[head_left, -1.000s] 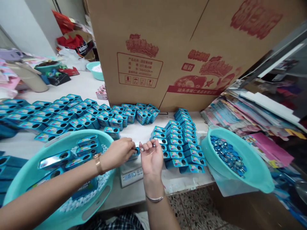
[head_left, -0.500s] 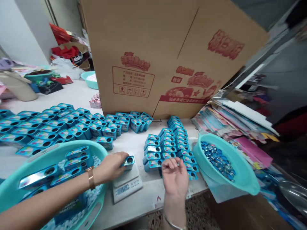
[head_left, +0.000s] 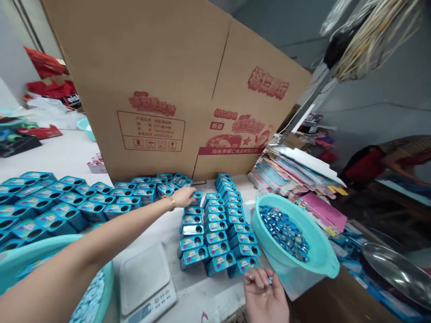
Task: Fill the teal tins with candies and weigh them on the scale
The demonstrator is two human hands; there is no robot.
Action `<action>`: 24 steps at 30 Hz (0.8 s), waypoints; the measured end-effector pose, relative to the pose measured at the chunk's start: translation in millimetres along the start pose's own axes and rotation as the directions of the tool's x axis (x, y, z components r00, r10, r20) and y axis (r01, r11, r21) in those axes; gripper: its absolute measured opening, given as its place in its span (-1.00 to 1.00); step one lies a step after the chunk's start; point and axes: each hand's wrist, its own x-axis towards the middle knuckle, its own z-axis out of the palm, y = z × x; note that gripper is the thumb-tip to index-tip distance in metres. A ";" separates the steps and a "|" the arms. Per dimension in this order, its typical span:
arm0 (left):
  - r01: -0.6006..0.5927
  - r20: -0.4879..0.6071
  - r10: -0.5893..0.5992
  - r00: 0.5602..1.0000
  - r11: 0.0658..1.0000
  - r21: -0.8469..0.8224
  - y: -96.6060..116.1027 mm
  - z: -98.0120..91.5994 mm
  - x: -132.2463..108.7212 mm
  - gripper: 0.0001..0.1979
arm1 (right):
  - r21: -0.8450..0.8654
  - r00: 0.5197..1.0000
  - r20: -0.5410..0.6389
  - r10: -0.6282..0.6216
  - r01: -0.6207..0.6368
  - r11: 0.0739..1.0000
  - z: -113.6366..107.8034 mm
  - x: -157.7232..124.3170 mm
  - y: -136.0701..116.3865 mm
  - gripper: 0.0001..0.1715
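My left hand [head_left: 183, 197] reaches across the table, its fingers closed around a small blue tin [head_left: 197, 197] with a round dark hole in its top. That tin is at the far end of the left column of the upright blue tins [head_left: 218, 249]. Near the table's front edge, my right hand [head_left: 266, 291] is palm up with curled fingers; a small pale blue candy [head_left: 270, 280] shows between thumb and fingers. A white digital scale [head_left: 146, 280] lies below my left forearm, with nothing on its plate.
At lower left a turquoise basin [head_left: 107, 287] holds pale blue candies, partly hidden by my arm. Many more tins [head_left: 67, 215] cover the left side. A turquoise bowl [head_left: 323, 260] of round blue lids stands at right. A tall carton [head_left: 161, 67] closes off the back.
My left hand has lifted the tin off the scale and carried it forward and right to the column of tins. The view has turned right. My right hand stays palm up.
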 end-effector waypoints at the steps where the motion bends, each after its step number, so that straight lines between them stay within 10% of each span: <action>1: -0.023 0.045 0.024 0.999 0.999 -0.022 1.7 4.7 3.7 -0.68 | 0.004 1.000 -0.016 -0.008 0.008 1.000 0.4 1.0 -1.5 -0.85; 4: -0.050 0.119 0.061 0.991 0.994 -0.095 6.1 2.3 0.9 -0.73 | 0.015 0.998 -0.057 -0.020 0.021 1.000 3.3 0.4 -5.5 -0.86; 8: 0.000 0.071 0.012 0.997 0.986 -0.164 -4.0 -45.6 -45.7 -0.58 | -0.019 0.999 -0.037 0.014 -0.015 1.000 5.4 -5.3 -0.9 -0.84; 15: 0.159 0.070 -0.153 0.986 0.983 -0.095 -46.8 -131.1 -259.9 -0.48 | -0.091 0.995 0.101 0.005 0.004 0.996 8.6 -22.3 51.5 -0.84; 19: 0.315 0.036 -0.329 0.944 0.927 0.203 -47.9 -106.3 -359.9 -0.63 | -0.062 0.951 0.146 0.272 -0.266 0.962 29.9 -44.3 89.0 -0.83; 24: 0.416 -0.080 -0.412 0.908 0.861 0.291 -10.8 -42.2 -412.8 -0.61 | -0.126 0.893 0.193 0.405 -0.387 0.913 45.4 -74.5 125.8 -0.86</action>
